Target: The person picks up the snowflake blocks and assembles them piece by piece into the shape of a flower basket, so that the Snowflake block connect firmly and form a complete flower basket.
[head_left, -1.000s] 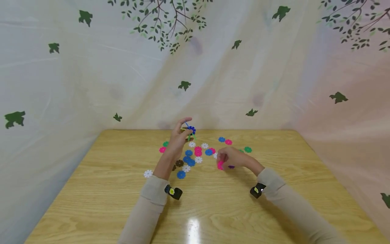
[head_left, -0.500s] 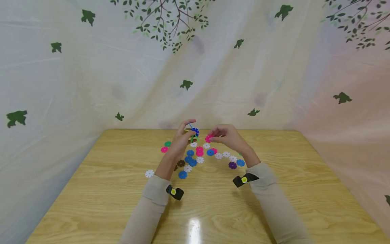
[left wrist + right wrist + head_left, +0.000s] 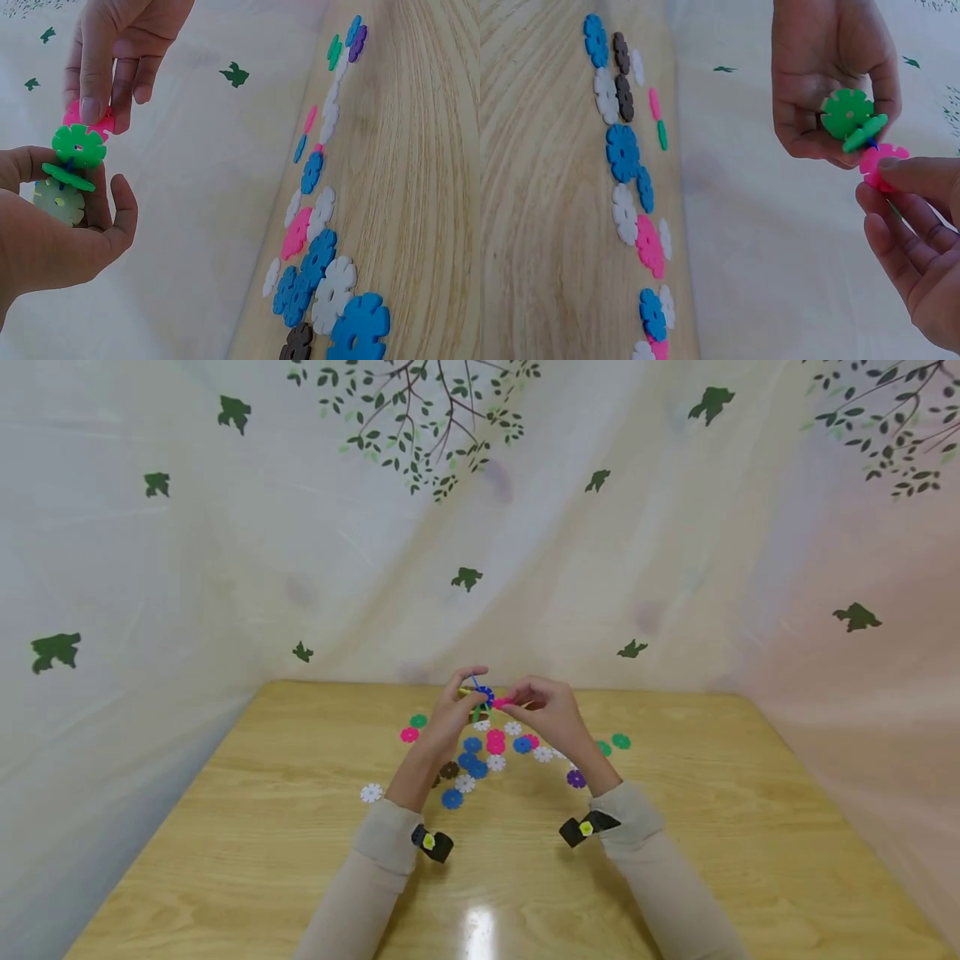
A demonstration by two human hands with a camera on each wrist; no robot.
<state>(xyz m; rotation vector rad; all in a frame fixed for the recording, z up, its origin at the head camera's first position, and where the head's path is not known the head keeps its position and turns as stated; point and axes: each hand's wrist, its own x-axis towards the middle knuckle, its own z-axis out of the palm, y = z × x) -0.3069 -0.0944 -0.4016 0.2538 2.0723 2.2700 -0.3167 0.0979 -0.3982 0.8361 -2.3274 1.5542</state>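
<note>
While I follow this from afar, a printed cloth backdrop hangs behind the wooden table, where loose flower-shaped discs lie scattered, some overlapping. Above them I have the left hand with fingers curled round a joined cluster of discs, held clear of the table. Just beside it, the right hand pinches a pink disc between thumb and forefinger, its edge at the cluster's dark blue piece. I take the step in hand to be slotting that disc onto the cluster; whether the notches have engaged, I cannot tell. As I judge it, the next move calls for squaring notch to notch, then pushing straight, because a skewed push could loosen the neighbouring joints.
</note>
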